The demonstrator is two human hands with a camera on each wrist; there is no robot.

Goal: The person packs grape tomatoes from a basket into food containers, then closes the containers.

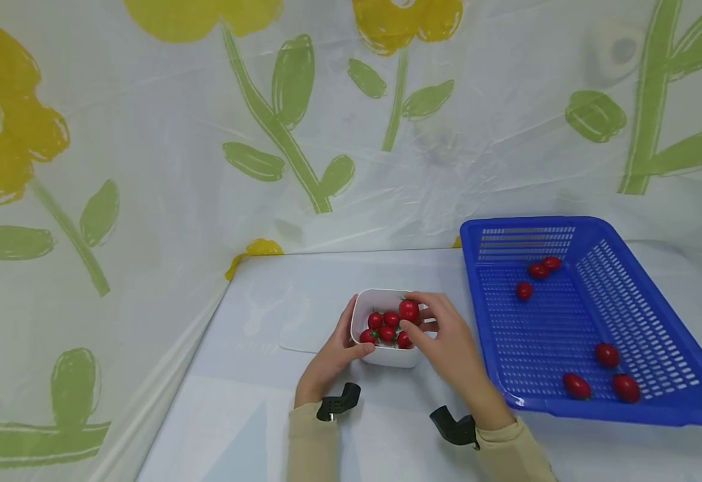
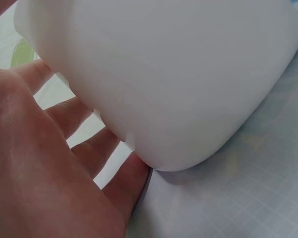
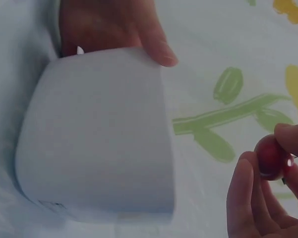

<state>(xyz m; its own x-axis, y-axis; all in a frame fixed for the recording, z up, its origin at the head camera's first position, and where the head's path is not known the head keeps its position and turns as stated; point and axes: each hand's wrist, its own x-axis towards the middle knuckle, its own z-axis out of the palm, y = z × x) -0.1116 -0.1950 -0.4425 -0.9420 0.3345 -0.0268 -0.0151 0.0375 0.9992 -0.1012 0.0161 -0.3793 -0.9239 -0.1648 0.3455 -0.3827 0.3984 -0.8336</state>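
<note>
My left hand [image 1: 334,355] holds a white square container [image 1: 390,357] by its left side, thumb at the front rim. In the left wrist view its fingers spread along the white container's wall [image 2: 163,74]. Several red cherry tomatoes [image 1: 387,333] lie inside, some with green stems. Over the container's right part, my right hand [image 1: 450,341] pinches one cherry tomato [image 1: 409,310] between thumb and fingers. The right wrist view shows this cherry tomato [image 3: 269,157] out past the container's rim, apart from its wall.
A blue plastic basket [image 1: 543,335] with slotted walls stands to the right. Cherry tomatoes lie in two groups in it, one at the back [image 1: 524,290] and one at the front [image 1: 607,355]. Behind the white table [image 1: 254,388] hangs a flower-printed curtain [image 1: 170,134].
</note>
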